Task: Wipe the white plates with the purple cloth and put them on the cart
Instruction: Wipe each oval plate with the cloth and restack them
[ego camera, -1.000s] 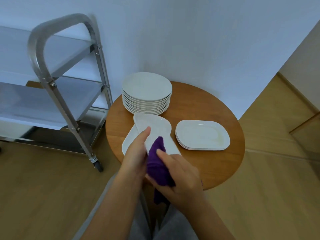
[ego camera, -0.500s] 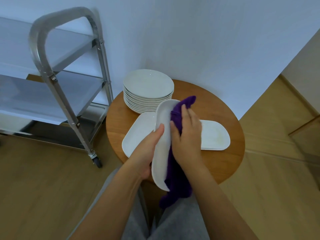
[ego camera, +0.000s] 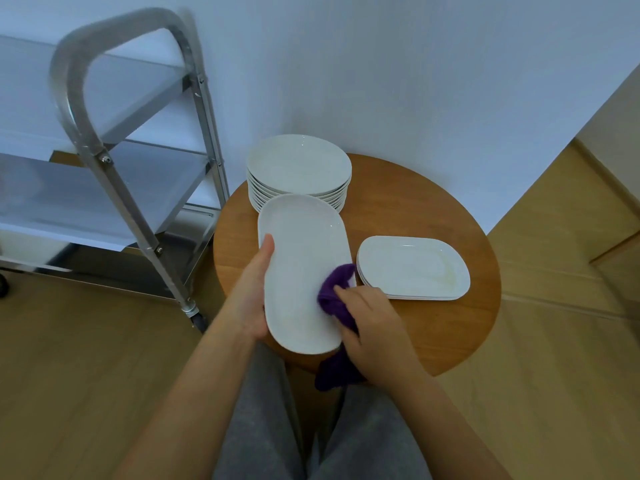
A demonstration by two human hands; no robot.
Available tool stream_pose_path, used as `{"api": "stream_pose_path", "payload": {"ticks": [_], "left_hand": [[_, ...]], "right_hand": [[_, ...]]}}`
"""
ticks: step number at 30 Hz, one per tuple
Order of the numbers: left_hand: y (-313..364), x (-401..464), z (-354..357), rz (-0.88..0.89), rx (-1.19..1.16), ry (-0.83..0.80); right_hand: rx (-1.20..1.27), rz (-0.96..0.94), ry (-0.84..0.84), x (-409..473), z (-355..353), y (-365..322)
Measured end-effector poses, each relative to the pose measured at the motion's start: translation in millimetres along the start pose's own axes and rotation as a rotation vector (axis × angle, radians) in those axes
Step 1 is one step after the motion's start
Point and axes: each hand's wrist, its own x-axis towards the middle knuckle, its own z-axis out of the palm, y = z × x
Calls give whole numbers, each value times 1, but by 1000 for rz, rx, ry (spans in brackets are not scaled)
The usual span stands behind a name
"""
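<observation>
My left hand [ego camera: 252,292] grips the left rim of a white oblong plate [ego camera: 299,258], held face up above the round wooden table [ego camera: 433,327]. My right hand [ego camera: 372,323] holds the purple cloth [ego camera: 337,289] bunched against the plate's right side; the cloth's tail hangs below my wrist. A stack of several round white plates [ego camera: 299,164] stands at the table's back left. A small stack of oblong plates [ego camera: 412,266] lies to the right. The metal cart [ego camera: 114,161] stands left of the table, its shelves bare where I can see them.
A pale wall runs behind the table and cart. Wooden floor surrounds the table. The cart's caster [ego camera: 195,315] sits close to the table's left edge. My knees in grey trousers [ego camera: 263,417] are under the table's near rim.
I have turned the plate from on edge to face up. My right hand slid back from the plate's far end to its near right side, bunching the cloth there.
</observation>
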Motion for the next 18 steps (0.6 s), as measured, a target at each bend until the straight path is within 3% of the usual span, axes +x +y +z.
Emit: {"api": "stream_pose_path", "payload": {"ticks": [2, 6, 9, 13, 15, 18], "left_hand": [[14, 6, -2, 6, 107, 47], [33, 23, -7, -81, 286, 104], [36, 36, -10, -128, 373, 127], [38, 52, -18, -182, 502, 225], [36, 63, -24, -107, 742, 310], [27, 74, -30, 190, 1166, 398]], "right_hand": [[-56, 63, 121, -6, 1, 10], [94, 378, 295, -8, 2, 18], [162, 522, 285, -6, 5, 26], [174, 519, 288, -6, 6, 28], [193, 505, 272, -6, 7, 28], [211, 520, 265, -3, 8, 30]]}}
